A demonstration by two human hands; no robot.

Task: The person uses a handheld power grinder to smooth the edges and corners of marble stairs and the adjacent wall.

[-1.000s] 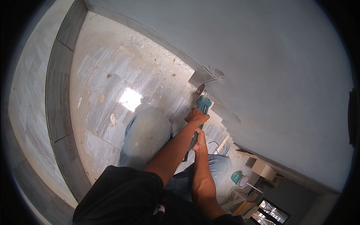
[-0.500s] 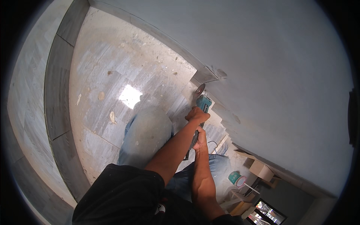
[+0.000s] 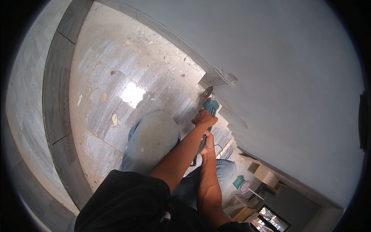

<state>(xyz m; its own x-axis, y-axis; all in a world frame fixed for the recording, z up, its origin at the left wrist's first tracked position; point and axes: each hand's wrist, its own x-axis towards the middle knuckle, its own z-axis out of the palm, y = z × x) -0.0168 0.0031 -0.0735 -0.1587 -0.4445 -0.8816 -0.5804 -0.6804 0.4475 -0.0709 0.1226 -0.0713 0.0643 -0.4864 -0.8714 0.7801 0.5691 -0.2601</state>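
Observation:
Both my hands are wrapped round a teal angle grinder with a dark handle. My left hand is closed on its body just behind the head. Further back, my right hand is closed round the rear of the handle. The grinder's round disc is at the base of the wall, beside the cut end of a grey skirting tile. From this view I cannot tell whether the disc touches the tile or wall.
A grey wall rises on the right. Dusty wood-look floor tiles carry scattered chips. At the lower right are a green bucket, a cardboard box and a cable. My knee is left of the grinder.
Almost nothing differs. The view has shifted slightly, and both hands keep their hold on the grinder beside the skirting end.

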